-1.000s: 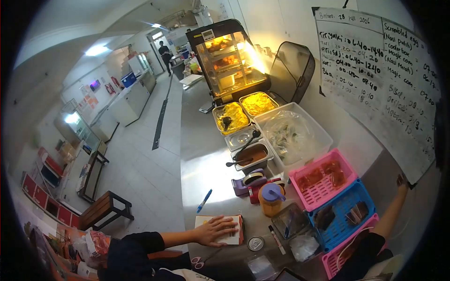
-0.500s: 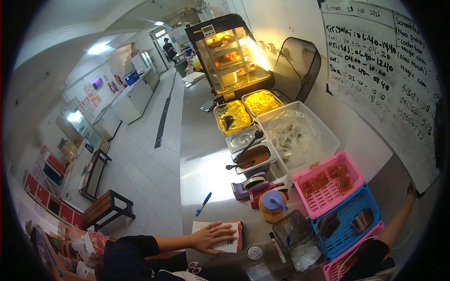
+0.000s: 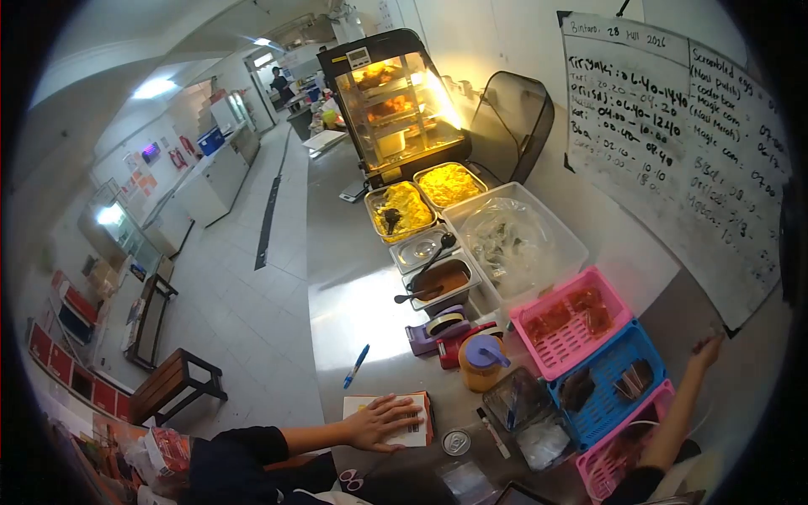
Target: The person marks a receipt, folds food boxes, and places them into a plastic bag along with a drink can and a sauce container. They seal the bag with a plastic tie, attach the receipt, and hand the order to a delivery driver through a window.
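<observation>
My left hand (image 3: 385, 423) lies flat, fingers spread, on a stack of white sheets with orange edges (image 3: 417, 404) at the table's near side. A blue pen (image 3: 357, 365) lies just beyond the stack, and a can (image 3: 456, 443) stands to its right. At far right, my right hand (image 3: 707, 347) is raised on an outstretched arm, close to the lower corner of the handwritten whiteboard (image 3: 665, 126). Its fingers are small and smeared, so their closing and any contents cannot be made out. Below that arm are a blue basket (image 3: 608, 412) with dark packets and pink baskets (image 3: 581, 366).
A lit food warmer (image 3: 391, 105) stands at the back. Before it are trays of yellow food (image 3: 452, 183), a sauce pan (image 3: 446, 282), a clear bin (image 3: 539, 278), tape dispensers (image 3: 438, 328) and a lidded jar (image 3: 484, 362). A wooden bench (image 3: 172, 383) stands left. Another person (image 3: 280, 82) is far off.
My right hand has come down and left, away from the whiteboard's corner. The view has turned slightly right. My left hand stays on the stack.
</observation>
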Available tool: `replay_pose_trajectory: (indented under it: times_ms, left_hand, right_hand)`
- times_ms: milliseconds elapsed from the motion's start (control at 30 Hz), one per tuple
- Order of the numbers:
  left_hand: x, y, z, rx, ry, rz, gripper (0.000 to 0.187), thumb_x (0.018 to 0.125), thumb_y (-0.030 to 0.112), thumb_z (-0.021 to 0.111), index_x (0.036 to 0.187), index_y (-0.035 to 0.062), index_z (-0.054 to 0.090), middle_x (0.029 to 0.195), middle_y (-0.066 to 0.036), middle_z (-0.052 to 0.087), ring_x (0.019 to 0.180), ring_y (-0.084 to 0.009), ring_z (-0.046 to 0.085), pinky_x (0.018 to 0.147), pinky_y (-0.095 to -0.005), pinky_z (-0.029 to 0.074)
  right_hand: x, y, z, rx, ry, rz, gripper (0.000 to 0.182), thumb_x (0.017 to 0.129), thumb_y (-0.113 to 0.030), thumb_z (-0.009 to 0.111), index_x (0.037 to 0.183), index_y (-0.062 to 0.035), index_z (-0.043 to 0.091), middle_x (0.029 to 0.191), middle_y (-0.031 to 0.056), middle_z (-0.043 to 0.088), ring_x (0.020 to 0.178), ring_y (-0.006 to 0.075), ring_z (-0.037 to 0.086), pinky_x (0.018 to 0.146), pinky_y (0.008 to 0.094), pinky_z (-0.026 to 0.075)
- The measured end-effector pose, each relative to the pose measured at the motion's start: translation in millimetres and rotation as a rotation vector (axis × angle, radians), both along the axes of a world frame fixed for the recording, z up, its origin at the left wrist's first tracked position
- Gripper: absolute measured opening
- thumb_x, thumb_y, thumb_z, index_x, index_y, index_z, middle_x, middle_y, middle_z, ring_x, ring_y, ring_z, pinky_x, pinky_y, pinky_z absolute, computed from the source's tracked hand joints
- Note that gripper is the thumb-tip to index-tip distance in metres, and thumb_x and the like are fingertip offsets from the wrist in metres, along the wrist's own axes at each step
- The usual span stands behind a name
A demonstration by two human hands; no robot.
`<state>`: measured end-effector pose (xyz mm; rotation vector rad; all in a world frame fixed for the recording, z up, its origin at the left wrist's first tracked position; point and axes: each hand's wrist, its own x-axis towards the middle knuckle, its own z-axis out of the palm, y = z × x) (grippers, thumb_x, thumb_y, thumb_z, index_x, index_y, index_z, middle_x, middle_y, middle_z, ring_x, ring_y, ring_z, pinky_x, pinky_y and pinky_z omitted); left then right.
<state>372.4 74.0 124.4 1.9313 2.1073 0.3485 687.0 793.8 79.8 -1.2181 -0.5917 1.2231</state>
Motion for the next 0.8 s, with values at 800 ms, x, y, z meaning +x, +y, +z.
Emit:
replay_pose_trajectory:
  times_ms: [800]
  left_hand:
    - [8.4,-7.9,-10.8,0.262,0.079,-0.093,0.063,0.083,0.031,0.061,0.136,0.0057,0.038,0.141,-0.018,0.035,0.136,-0.0359,0.024,0.11,-0.0511,0.015]
  right_hand:
    - [228.7,-571.2,89.8,0.306,0.929,-0.329,0.051,0.095,-0.044,0.036,0.109,0.0025,0.054,0.08,0.0094,0.058,0.058,0.0186,0.047,0.046,0.0262,0.039]
